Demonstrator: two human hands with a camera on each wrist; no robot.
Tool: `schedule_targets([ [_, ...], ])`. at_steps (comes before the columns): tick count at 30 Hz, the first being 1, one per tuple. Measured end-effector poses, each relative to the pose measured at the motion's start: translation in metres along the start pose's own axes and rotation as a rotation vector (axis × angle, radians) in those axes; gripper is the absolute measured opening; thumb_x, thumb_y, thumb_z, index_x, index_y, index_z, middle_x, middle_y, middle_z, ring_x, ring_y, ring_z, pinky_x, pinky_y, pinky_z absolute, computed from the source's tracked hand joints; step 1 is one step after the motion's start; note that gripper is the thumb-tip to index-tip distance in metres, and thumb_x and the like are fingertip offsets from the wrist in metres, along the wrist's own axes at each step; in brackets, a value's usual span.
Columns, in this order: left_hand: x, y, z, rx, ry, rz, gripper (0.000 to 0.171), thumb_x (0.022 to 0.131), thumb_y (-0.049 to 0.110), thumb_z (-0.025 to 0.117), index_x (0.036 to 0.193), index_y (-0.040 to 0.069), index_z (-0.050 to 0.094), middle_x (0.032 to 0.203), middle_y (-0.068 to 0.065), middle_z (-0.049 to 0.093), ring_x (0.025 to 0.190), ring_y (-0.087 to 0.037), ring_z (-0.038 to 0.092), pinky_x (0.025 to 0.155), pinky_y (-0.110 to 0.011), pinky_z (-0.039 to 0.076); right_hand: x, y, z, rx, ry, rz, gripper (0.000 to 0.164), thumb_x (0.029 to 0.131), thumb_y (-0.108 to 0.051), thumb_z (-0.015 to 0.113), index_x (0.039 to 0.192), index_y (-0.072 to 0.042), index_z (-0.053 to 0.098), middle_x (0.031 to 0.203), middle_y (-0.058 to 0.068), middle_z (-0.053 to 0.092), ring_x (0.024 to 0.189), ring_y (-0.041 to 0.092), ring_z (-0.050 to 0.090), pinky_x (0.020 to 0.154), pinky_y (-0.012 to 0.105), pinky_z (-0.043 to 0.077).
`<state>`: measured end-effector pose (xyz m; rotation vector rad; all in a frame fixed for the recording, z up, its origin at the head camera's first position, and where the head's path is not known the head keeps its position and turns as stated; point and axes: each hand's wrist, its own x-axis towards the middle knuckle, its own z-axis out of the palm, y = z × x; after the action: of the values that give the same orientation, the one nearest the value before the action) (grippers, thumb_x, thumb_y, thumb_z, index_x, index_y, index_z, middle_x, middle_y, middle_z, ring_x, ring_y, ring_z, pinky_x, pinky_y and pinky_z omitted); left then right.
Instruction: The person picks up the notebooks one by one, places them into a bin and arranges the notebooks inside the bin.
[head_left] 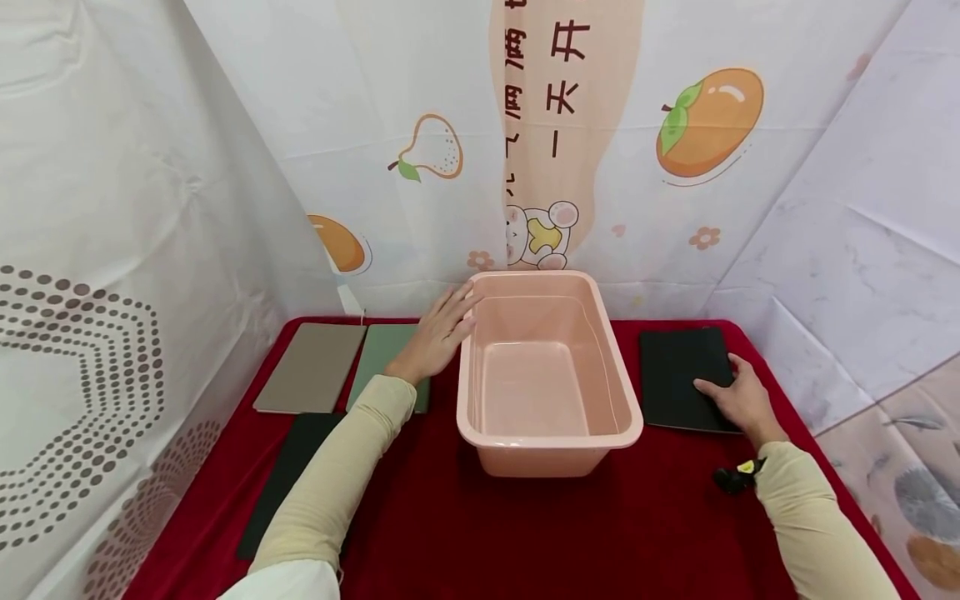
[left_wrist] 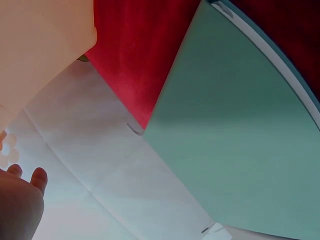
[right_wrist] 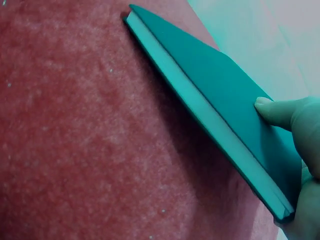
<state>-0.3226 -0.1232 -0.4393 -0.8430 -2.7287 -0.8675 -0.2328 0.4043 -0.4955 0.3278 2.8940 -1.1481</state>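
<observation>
Your right hand (head_left: 741, 402) holds a black notebook (head_left: 678, 375); your left hand (head_left: 437, 331) lies at the rim of a pink basin (head_left: 542, 460)

You sit or stand at a worktop (head_left: 555, 537) covered in red cloth, with both arms stretched forward in pale sleeves (head_left: 322, 500). The black notebook is on the far right of the worktop, apart from the basin. Your right hand has a narrow grip on its right edge: the thumb presses on the cover, the other fingers sit at the edge. From your right wrist, the colours run greenish and the pale page edges show, with a shadow alongside; you cannot tell whether that notebook is fully off the cloth.

The pink basin stands upright in the middle. Your left hand has a wide grip, fingers straight and spread over the basin's left rim; whether they press on it is unclear.

To the left, a green notebook (head_left: 381, 348) lies partly behind your left hand. Left of it is a taupe notebook (head_left: 311, 367), and nearer you a dark notebook (head_left: 283, 479) is partly covered by your forearm. Beyond hangs a white curtain (head_left: 360, 75) printed with orange fruit.
</observation>
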Motion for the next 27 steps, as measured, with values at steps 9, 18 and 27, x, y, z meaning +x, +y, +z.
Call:
schedule_targets([
  [9, 0.001, -0.001, 0.001, 0.011, 0.000, 0.010, 0.056, 0.109, 0.055, 0.025, 0.161, 0.035, 0.030, 0.173, 0.012, 0.010, 0.161, -0.036, 0.010, 0.124, -0.068, 0.014, -0.002, -0.002, -0.003, 0.032, 0.031, -0.017, 0.098, 0.099, -0.044, 0.064, 0.157, 0.013, 0.009, 0.142, 0.043, 0.039, 0.114, 0.050, 0.056, 0.070, 0.020, 0.049],
  [18, -0.002, 0.001, 0.000, -0.008, -0.012, -0.005, 0.055, 0.110, 0.054, 0.024, 0.161, 0.037, 0.027, 0.173, 0.014, 0.008, 0.161, -0.036, 0.008, 0.125, -0.067, 0.011, -0.002, -0.009, -0.008, 0.134, 0.075, -0.014, 0.093, 0.098, -0.037, 0.067, 0.157, 0.010, 0.014, 0.130, 0.036, 0.047, 0.076, 0.004, 0.063, 0.061, 0.016, 0.053],
  [27, -0.001, 0.002, -0.001, -0.009, -0.005, 0.005, 0.056, 0.110, 0.055, 0.023, 0.161, 0.035, 0.029, 0.173, 0.013, 0.009, 0.162, -0.030, 0.006, 0.127, -0.064, 0.012, 0.003, -0.022, -0.019, 0.200, 0.079, -0.037, 0.093, 0.099, -0.033, 0.066, 0.159, 0.010, 0.009, 0.129, 0.034, 0.045, 0.068, -0.010, 0.056, 0.061, 0.016, 0.053],
])
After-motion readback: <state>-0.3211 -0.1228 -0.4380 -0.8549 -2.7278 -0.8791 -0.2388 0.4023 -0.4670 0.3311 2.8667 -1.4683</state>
